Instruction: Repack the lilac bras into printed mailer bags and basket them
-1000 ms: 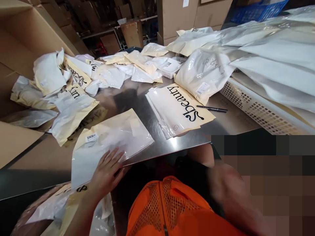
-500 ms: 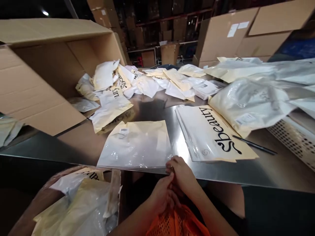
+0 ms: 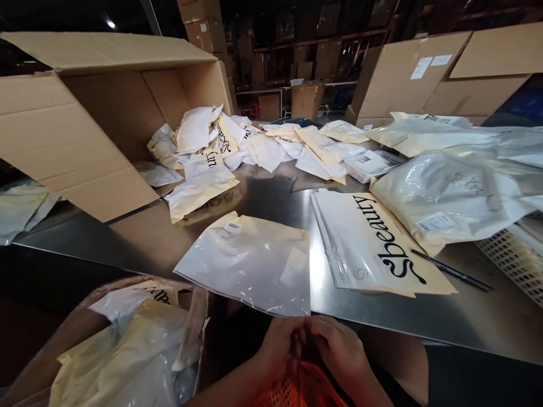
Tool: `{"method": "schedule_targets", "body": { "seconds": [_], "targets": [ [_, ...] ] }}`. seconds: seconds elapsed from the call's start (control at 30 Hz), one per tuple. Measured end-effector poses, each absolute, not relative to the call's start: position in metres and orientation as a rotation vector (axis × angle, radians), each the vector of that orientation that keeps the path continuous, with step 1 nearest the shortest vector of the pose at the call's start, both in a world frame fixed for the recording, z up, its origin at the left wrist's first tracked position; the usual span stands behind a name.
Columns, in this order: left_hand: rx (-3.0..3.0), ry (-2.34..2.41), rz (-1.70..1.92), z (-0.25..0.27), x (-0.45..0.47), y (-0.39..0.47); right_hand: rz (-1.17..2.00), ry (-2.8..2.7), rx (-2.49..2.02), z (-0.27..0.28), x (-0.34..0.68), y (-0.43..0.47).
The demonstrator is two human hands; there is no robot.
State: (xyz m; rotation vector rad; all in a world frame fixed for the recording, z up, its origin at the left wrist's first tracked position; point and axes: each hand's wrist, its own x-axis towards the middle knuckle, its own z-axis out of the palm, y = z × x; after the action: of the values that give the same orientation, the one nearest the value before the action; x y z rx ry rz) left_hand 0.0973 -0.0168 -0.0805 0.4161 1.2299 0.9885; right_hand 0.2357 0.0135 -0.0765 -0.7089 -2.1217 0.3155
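Note:
A clear-fronted mailing bag (image 3: 250, 265) with a small barcode label lies flat on the metal table, its near right corner at the table's edge. Just below that corner, my left hand (image 3: 282, 342) and my right hand (image 3: 339, 345) are close together with bent fingers. Both are closed, and what they hold, if anything, is hidden between the fingers. Below them, low in front of my body, is an orange perforated basket (image 3: 309, 387). To the right of the bag lies a stack of flat "Sbeauty" mailing bags (image 3: 360, 243).
An open cardboard box (image 3: 106, 124) lies on its side at left, packed bags (image 3: 203, 181) spilling out. A black pen (image 3: 453, 271) rests beside the stack. Bulging bags (image 3: 449, 192) sit on a white perforated basket (image 3: 513, 260). Below left stands a container of bags (image 3: 123, 350).
The view has shifted slightly. The bag has turned, its near right corner now closer to me. My hands have moved down from the table's edge, and the right hand has come off the bag's corner area.

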Motion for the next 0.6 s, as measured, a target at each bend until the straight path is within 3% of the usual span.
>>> {"method": "schedule_targets", "body": {
  "seconds": [0.3,0.43,0.5,0.6],
  "targets": [
    [0.255,1.788,1.616,-0.036,-0.082,-0.043,-0.040,-2.039,-1.000,-0.065,0.273,0.042],
    [0.442,2.131,1.836,-0.030,-0.101,-0.069,-0.099,-2.227,-0.972,-0.066,0.252,0.042],
    [1.108,2.375,1.686,-0.031,-0.081,-0.073,-0.098,-2.213,-0.957,-0.066,0.241,0.041],
    [2.315,2.315,0.790,-0.031,-0.045,-0.059,-0.125,-2.139,-0.956,-0.062,0.236,0.043]
  ]
}}
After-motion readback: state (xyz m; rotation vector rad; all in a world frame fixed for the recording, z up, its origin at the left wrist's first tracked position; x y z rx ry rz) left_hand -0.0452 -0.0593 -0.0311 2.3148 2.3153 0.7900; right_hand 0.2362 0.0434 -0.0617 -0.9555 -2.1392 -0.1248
